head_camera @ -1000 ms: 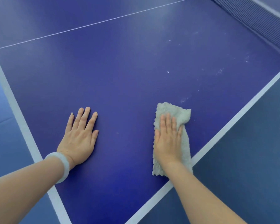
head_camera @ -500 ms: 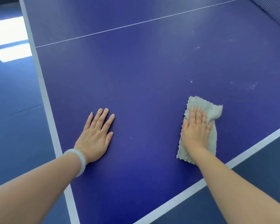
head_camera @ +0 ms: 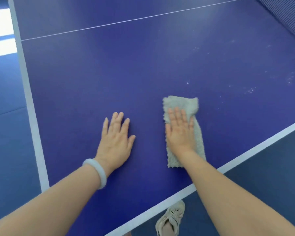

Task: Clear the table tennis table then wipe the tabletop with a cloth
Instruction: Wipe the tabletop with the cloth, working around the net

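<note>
Cloth [head_camera: 182,116] slid left toward left hand [head_camera: 115,142]; both hands flat, fingers spread, right hand [head_camera: 179,133] pressing cloth on counter [head_camera: 126,74].

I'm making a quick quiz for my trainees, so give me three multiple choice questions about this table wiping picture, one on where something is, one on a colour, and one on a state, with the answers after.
1. Where does the cloth lie?
A. on the floor
B. on the tabletop under the right hand
C. draped over the net

2. What colour is the bracelet on the left wrist?
A. pale white
B. red
C. black

3. How is the left hand placed?
A. clenched round a paddle
B. raised off the table
C. open and flat on the tabletop, holding nothing

Answers: 1 B, the right hand lies flat on the cloth near the white edge line. 2 A, the band looks pale white against the arm. 3 C, the fingers are spread on the blue surface, apart from the cloth.
</note>
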